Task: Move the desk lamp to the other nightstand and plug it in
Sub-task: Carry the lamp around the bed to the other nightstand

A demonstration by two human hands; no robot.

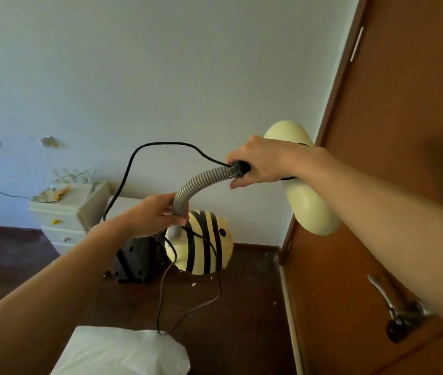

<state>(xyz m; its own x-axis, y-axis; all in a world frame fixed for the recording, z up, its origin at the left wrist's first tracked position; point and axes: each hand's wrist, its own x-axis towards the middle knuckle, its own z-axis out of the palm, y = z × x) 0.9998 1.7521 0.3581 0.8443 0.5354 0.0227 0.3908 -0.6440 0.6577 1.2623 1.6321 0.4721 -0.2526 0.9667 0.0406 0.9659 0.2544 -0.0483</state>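
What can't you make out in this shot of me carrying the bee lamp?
Head view:
- Lamp shade: opening faces away; the right hand and forearm cover its neck joint.
- Plug: prongs hidden inside that hand.
- Thin cord: lower end vanishes behind the white pillow.
- Nightstand clutter: too blurred to identify.

Dark wooden floor [242, 320] carries a white nightstand [71, 212], a black box [133, 261] and scattered white crumbs [194, 284].
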